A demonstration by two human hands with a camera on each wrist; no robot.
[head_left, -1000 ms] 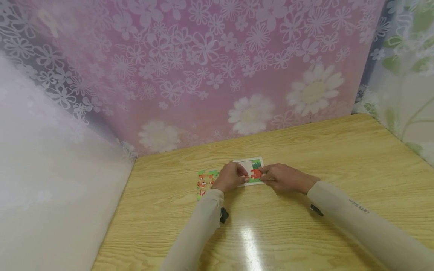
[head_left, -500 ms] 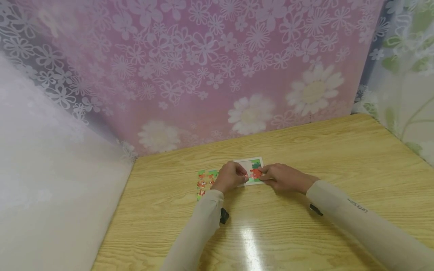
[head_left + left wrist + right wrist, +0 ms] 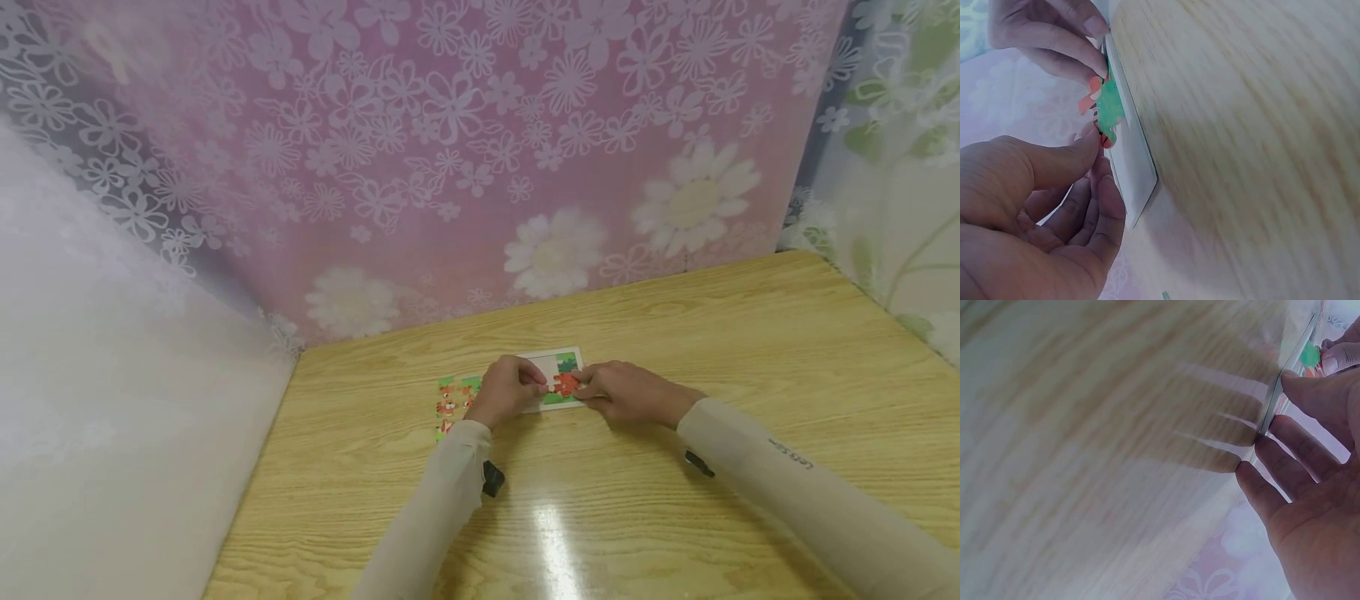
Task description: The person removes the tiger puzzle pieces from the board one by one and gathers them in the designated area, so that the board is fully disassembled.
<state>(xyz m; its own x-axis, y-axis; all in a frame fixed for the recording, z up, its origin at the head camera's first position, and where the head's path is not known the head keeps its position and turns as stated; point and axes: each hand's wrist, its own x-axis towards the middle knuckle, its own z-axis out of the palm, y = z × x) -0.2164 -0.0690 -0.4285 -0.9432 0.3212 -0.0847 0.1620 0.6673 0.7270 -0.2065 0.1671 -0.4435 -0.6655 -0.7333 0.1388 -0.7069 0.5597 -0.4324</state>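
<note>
A white puzzle tray (image 3: 547, 365) lies on the table, with green and red pieces along its right side. My left hand (image 3: 507, 388) is over the tray's left part, thumb and fingertips pinching a green and red puzzle piece (image 3: 1110, 106) at its lower edge. In the left wrist view, the piece stands tilted above the tray. My right hand (image 3: 618, 392) is at the tray's right edge. Its nearly straight fingers (image 3: 1285, 459) rest along that edge, and the thumb touches the edge too. The middle of the tray is partly hidden by my left hand.
Left of the tray, several orange and green puzzle pieces (image 3: 447, 407) lie on the wooden table (image 3: 360, 483), partly behind my left hand. A pink flowered curtain (image 3: 450, 167) hangs along the table's back edge. A white wall (image 3: 112, 375) stands at the left.
My left hand has drawn back slightly to the left. The lower part of the puzzle, pale with glare half a second ago, now shows green and red. My right hand has stayed in place.
</note>
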